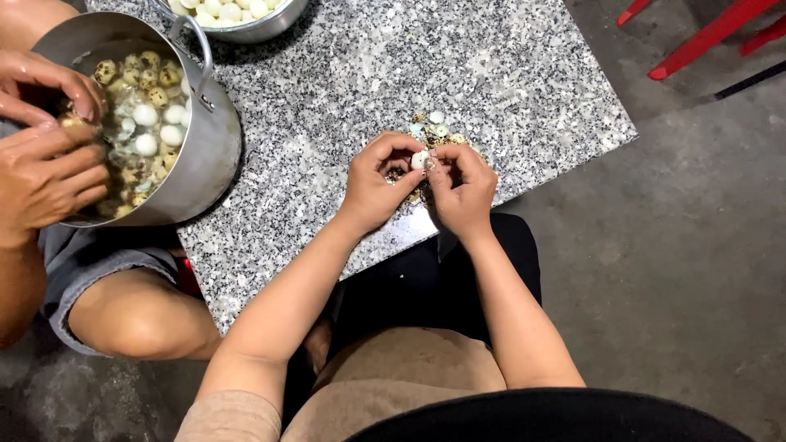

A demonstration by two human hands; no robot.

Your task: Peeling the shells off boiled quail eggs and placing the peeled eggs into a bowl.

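Fingers of left hand [375, 184] and right hand [463, 187] pinch quail egg [419, 160] over slab [491, 74] edge; shell pile [432, 131] beside.

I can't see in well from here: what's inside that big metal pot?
The pot holds small speckled eggs and peeled white ones in water. Another person's hands cover its left side.

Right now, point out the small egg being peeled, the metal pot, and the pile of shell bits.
Small egg [419, 159], head view, on its white peeled side.
Metal pot [214, 155], head view, on its outer wall.
Pile of shell bits [436, 131], head view, on the pieces lying on the stone table.
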